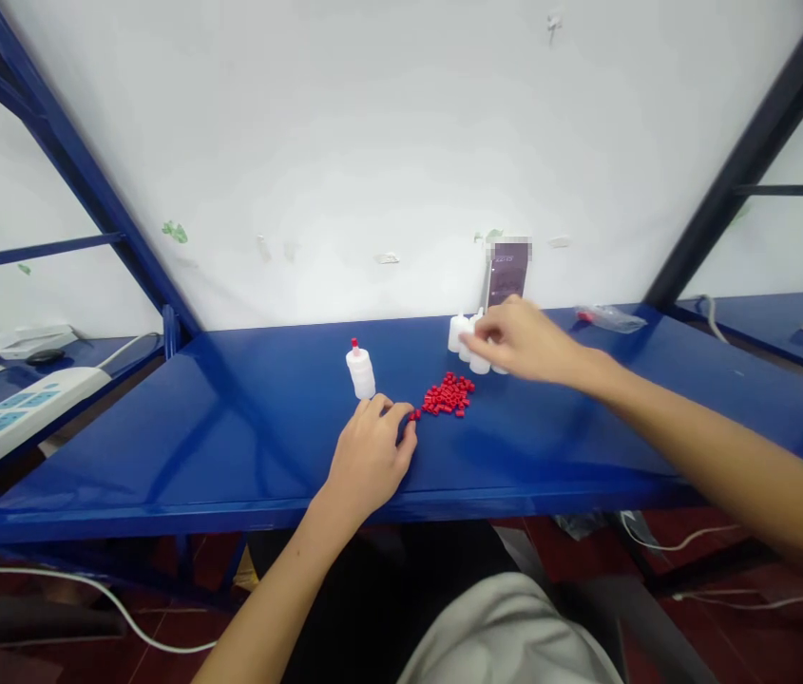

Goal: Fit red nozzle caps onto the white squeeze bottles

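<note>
Just beyond your right hand (511, 337), a dark box (507, 271) stands upright near the white wall (336, 142); farther to that hand's right you have a clear plastic bag (621, 320). Well left of your left hand (369, 446) lie a white device (51, 389) with light blue panels and, behind it, a small black object (47, 357). Below and left of that hand, a white cable (98, 587) curves.

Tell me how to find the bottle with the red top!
On the blue table, look just beyond the left hand. A white bottle stands there alone, red cap on top, apart from the white bottles bunched at the right hand.
</note>
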`<state>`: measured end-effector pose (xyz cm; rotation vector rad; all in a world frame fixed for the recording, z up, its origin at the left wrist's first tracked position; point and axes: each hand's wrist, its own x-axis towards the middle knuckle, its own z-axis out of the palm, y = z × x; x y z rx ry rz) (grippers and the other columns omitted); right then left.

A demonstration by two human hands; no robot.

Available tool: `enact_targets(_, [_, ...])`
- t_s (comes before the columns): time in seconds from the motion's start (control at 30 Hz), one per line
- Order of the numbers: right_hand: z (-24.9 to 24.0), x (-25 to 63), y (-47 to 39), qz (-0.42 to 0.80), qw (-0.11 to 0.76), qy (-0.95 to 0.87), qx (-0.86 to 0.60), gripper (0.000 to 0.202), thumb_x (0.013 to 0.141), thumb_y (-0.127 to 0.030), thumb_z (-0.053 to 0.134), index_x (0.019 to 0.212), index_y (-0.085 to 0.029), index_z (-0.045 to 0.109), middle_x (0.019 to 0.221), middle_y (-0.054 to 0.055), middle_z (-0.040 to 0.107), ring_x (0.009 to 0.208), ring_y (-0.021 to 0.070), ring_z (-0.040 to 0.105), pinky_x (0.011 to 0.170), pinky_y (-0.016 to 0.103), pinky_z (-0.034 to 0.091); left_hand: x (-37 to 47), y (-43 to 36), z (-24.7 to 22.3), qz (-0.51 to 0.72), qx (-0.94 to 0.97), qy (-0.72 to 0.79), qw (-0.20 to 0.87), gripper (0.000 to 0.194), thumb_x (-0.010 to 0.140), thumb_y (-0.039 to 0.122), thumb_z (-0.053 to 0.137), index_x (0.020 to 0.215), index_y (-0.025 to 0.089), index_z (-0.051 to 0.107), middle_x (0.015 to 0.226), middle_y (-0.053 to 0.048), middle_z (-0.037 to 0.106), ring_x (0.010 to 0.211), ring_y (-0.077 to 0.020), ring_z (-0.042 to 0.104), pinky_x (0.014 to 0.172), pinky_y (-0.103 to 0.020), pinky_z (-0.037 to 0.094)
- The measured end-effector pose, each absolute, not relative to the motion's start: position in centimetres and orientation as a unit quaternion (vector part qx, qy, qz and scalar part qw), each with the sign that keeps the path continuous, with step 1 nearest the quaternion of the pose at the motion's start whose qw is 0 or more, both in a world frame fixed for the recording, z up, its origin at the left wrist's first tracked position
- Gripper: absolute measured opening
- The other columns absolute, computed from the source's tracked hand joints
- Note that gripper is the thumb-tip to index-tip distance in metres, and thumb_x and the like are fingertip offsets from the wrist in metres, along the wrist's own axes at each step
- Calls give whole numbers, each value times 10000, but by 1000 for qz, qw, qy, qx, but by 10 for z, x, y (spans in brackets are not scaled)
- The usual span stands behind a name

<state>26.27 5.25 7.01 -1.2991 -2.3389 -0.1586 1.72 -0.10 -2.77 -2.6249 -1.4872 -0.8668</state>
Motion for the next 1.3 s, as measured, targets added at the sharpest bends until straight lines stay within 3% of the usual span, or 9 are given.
enact_targets(0.1, [70,290,62,-102,297,-764,-563,241,876,-334,507,754,-175,639,648,33,611,582,159,511,596,294,331,19,-3,-27,-273,-832,-482,7,295,989,304,450,1144,181,668,1026,-83,633,976,-222,593,867,-365,511])
enact_targets(0.27, [47,325,77,-85,233,-764,-595,301,877,-359,511,1056,-158,645,826,74,683,734,222,612,665,309,401,19,-3,-21,-288,-820,-494,-23,272,983,345,465,1086,228,688,1029,-61,668,987,-233,610,867,-380,473])
enact_targets(0.53, [37,334,57,-38,189,-806,-560,275,918,-338,431,964,-162,637,937,114,717,817,245,651,716,331,437,-1,-6,5,-414,-798,-351,-263,370,1027,381,392,1019,192,710,925,-53,714,876,-172,650,814,-289,488])
enact_targets(0.83, [48,307,-5,164,198,-823,-507,216,914,-382,515,1003,-204,599,692,20,692,602,184,641,589,289,459,1,-16,0,-446,-825,-206,-281,182,926,305,609,934,176,737,843,-83,731,809,-189,655,780,-331,530])
enact_targets(0.93, [46,274,-16,232,207,-834,-456,304,942,-440,516,1117,-202,586,726,12,694,553,151,628,538,254,454,12,-18,-5,-450,-811,-259,-269,221,920,252,609,1119,197,686,1022,-86,712,926,-184,645,842,-322,517])
enact_targets(1.0, [46,254,-18,285,217,-842,-404,354,955,-462,510,1200,-211,561,826,19,711,562,132,632,527,237,456,18,-20,-6,-430,-802,-306,-279,459,897,279,652,1341,232,549,1217,-93,654,1071,-195,614,900,-319,505])
enact_targets(1.07, [47,242,-14,296,234,-848,-373,320,977,-449,484,1165,-209,582,856,21,710,597,125,637,562,236,464,23,-20,-7,-411,-796,-335,-291,599,875,327,684,1422,243,453,1327,-98,594,1163,-211,577,938,-319,489])
enact_targets(1.2, [50,243,7,244,274,-845,-389,268,996,-389,451,995,-185,624,807,29,688,705,153,631,668,272,465,23,-21,-5,-357,-786,-378,-333,310,959,400,536,1183,198,606,1029,-58,684,881,-170,623,756,-272,488])
enact_targets(1.3, [47,246,25,180,240,-880,-367,229,966,-359,504,931,-177,638,868,53,670,772,173,601,701,294,440,21,-21,-4,-334,-767,-387,-387,260,966,397,490,1071,189,604,837,-15,641,704,-132,553,643,-241,439])
